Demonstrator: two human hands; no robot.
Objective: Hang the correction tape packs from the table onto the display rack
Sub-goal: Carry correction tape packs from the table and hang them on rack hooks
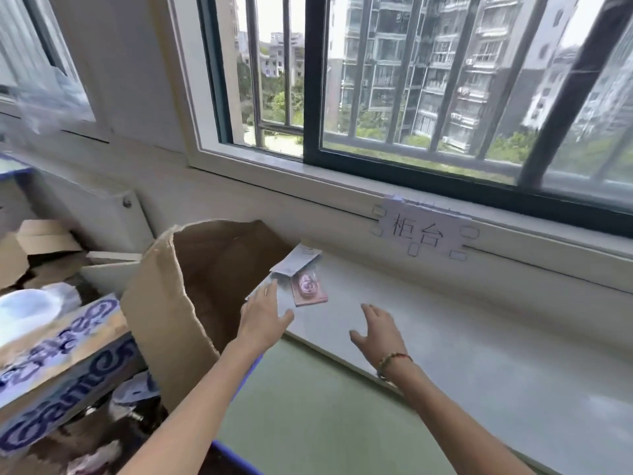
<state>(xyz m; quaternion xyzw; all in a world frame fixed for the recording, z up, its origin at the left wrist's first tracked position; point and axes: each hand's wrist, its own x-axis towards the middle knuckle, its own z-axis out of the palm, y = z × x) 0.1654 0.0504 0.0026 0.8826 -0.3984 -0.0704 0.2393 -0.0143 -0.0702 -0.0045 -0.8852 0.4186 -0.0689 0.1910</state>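
Observation:
A pink correction tape pack point(309, 289) lies flat on the white counter point(445, 337) below the window. A second pack point(297, 261), white card side up, leans over it against the cardboard box. My left hand point(265, 315) reaches out with straight fingers, its fingertips close to the lower left of the packs; contact is unclear. My right hand point(376, 332) hovers open over the counter to the right of the packs, holding nothing. No display rack is in view.
An open cardboard box point(191, 296) stands left of the packs. More cartons point(61, 354) and clutter fill the left side. A paper label point(423, 229) is taped to the wall under the window sill. A green floor point(308, 416) lies below the counter edge.

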